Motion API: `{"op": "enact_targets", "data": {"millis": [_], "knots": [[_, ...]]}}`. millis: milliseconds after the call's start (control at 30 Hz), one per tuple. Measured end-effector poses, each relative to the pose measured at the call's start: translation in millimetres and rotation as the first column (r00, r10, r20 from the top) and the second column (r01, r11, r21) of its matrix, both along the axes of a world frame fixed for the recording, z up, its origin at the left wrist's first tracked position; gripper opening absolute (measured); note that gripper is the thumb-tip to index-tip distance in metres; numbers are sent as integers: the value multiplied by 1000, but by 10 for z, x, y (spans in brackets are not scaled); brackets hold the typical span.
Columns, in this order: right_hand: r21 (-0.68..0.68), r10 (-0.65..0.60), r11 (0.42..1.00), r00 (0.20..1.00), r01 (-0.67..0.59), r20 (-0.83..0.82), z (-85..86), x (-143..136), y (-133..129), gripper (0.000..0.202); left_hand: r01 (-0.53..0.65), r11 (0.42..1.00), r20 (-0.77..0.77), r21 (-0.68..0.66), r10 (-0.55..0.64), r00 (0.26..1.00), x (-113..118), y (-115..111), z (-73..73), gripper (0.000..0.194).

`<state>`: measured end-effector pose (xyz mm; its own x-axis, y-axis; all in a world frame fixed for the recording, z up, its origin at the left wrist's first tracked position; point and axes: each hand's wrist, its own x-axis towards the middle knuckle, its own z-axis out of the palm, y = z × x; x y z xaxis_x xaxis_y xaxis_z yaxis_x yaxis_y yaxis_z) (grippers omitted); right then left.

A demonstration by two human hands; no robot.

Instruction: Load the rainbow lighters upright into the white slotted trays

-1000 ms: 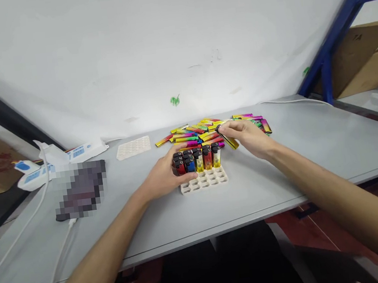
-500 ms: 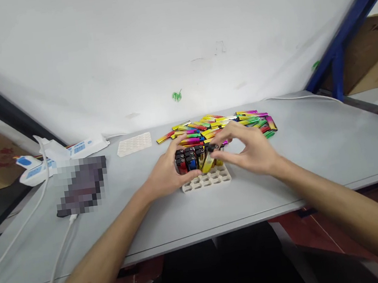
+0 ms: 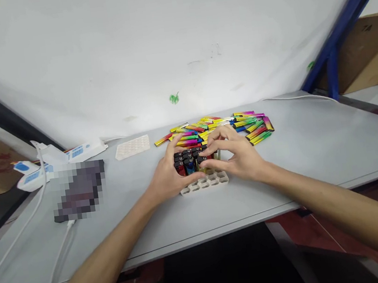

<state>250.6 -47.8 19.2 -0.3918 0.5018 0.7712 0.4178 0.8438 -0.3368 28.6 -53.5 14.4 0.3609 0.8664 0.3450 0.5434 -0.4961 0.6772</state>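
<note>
A cluster of lighters (image 3: pixel 188 165) with black tops and red, blue and yellow bodies stands upright in a pale tray with rows of holes (image 3: pixel 208 182). My left hand (image 3: pixel 166 175) wraps the cluster's left side, thumb in front and index finger behind. At the cluster's front right, my right hand (image 3: pixel 238 153) pinches a yellow lighter (image 3: pixel 202 159) by its black top, upright beside the others. My fingers hide part of the right-hand lighters. Front holes of the tray hold nothing.
Shiny multicoloured lighter-shaped pieces (image 3: pixel 259 126) lie in a loose pile behind the tray. Left of them is a second pale tray (image 3: pixel 132 147). Further left are a power strip (image 3: pixel 85 150), a blurred-out dark device (image 3: pixel 81 189) and a white cable (image 3: pixel 60 249).
The yellow lighter in my right hand has gone from tilted to upright and moved left against the cluster. My left hand keeps its place around the lighters.
</note>
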Motion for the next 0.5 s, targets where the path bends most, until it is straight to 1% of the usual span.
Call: {"op": "enact_targets", "data": {"millis": [133, 233, 367, 433, 500], "knots": [[-36, 35, 999, 999, -37, -41, -29, -3, 26, 10, -16, 1000, -4, -4, 16, 1000, 12, -7, 8, 99], [-16, -6, 1000, 1000, 6, -17, -39, -10, 35, 8, -32, 999, -5, -2, 32, 999, 18, -9, 6, 94], [60, -73, 996, 997, 71, 35, -9, 1, 43, 15, -28, 999, 10, -24, 28, 1000, 16, -9, 0, 85], [81, -131, 988, 991, 128, 34, 22, 46, 83, 16, -29, 999, 6, -27, 29, 1000, 11, -9, -2, 83], [73, -269, 961, 962, 266, 40, 41, 146, 177, 20, -44, 999, -10, -15, 44, 999, 3, -7, -5, 84]]}}
